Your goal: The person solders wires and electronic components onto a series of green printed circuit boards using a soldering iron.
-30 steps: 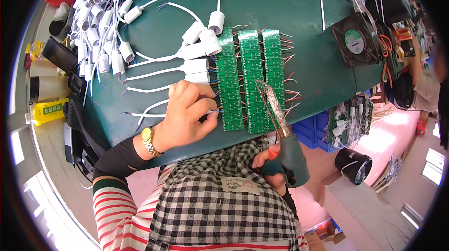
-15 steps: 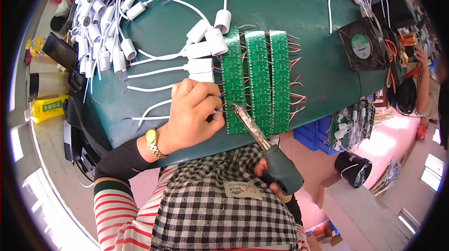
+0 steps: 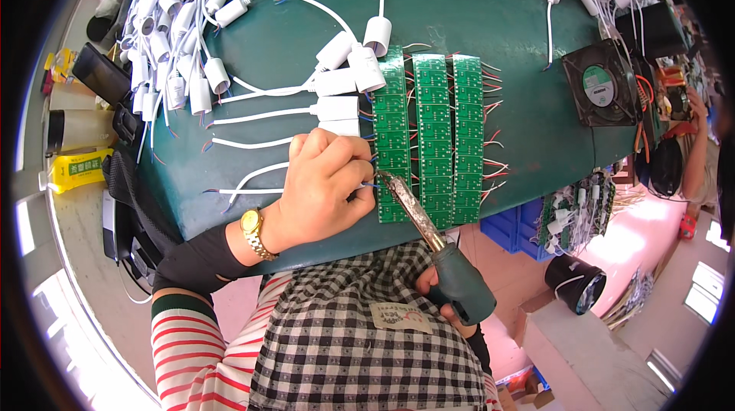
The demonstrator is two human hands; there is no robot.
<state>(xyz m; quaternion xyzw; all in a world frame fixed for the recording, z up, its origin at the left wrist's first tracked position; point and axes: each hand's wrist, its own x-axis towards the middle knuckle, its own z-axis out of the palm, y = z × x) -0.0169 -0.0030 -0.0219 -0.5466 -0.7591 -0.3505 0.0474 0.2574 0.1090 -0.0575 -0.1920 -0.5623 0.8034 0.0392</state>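
Pinching a thin white wire (image 3: 253, 190) at centre frame, left hand (image 3: 325, 181) with fingers curled tight, pressing its end to the green circuit board strip (image 3: 393, 135) on the desk (image 3: 475, 13). Lower right of centre, right hand (image 3: 440, 296) wrapped around the soldering iron (image 3: 429, 239), tip at the joint. Best kept steady, touching briefly.

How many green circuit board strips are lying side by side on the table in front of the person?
3, side by side: the left strip by the left hand and soldering iron tip, the middle strip, the right strip. Further small boards lie at the table's edges.
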